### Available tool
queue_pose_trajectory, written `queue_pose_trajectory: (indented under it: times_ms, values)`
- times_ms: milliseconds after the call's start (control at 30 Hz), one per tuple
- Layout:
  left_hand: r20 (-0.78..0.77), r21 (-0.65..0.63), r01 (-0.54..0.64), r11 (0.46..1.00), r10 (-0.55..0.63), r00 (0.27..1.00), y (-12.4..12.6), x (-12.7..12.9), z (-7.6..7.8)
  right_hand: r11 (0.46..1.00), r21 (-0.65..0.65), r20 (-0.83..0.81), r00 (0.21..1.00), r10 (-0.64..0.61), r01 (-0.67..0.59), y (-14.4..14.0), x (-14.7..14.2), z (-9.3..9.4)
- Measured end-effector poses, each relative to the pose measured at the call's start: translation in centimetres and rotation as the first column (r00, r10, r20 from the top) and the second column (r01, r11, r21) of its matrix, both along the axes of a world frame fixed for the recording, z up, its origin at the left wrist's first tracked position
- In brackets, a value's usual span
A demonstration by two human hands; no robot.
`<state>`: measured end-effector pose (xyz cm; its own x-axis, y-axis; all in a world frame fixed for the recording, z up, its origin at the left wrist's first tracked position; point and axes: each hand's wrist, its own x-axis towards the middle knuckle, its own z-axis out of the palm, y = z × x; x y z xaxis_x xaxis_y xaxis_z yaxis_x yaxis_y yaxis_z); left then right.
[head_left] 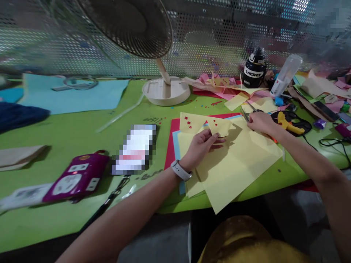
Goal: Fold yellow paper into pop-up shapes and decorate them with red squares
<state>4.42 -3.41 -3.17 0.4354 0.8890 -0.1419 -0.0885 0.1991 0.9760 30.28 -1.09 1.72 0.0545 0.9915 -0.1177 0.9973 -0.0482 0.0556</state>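
Note:
My left hand (199, 145), with a grey watch on its wrist, pinches a small folded piece of pale yellow paper (220, 126) above a stack of yellow sheets (236, 160). Under the stack lie red paper (170, 146) and a light blue sheet. My right hand (261, 122) rests at the far right edge of the yellow sheets, closed on a pair of scissors (246, 114) whose blades point away from me. Another yellow sheet (192, 122) with small red squares lies just beyond my left hand.
A cream desk fan (164, 89) stands at the back of the green table (82, 131). A black flask (254, 69), a plastic bottle (285, 75), paper scraps and a yellow glue gun (289, 124) crowd the right. A purple pouch (78, 177) lies left.

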Motion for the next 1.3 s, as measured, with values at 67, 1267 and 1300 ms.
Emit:
queue_pose_trajectory:
  times_ms: [67, 1267, 1300]
  values:
    - [0.023, -0.007, 0.005, 1.000, -0.005, 1.000, 0.0, 0.0, 0.0, 0.999, 0.003, 0.016, 0.999, -0.035, 0.035, 0.3, 0.3, 0.0]
    - [0.143, -0.134, 0.042, 0.990, -0.022, 0.989, -0.3, 0.3, 0.2, 0.914, 0.404, -0.256, 0.962, 0.092, 0.020, 10.4, -4.5, 1.6]
    - [0.146, -0.137, 0.043, 0.990, -0.023, 0.989, -0.3, 0.3, 0.2, 0.921, 0.391, -0.256, 0.961, 0.106, 0.003, 10.7, -4.3, 1.5]
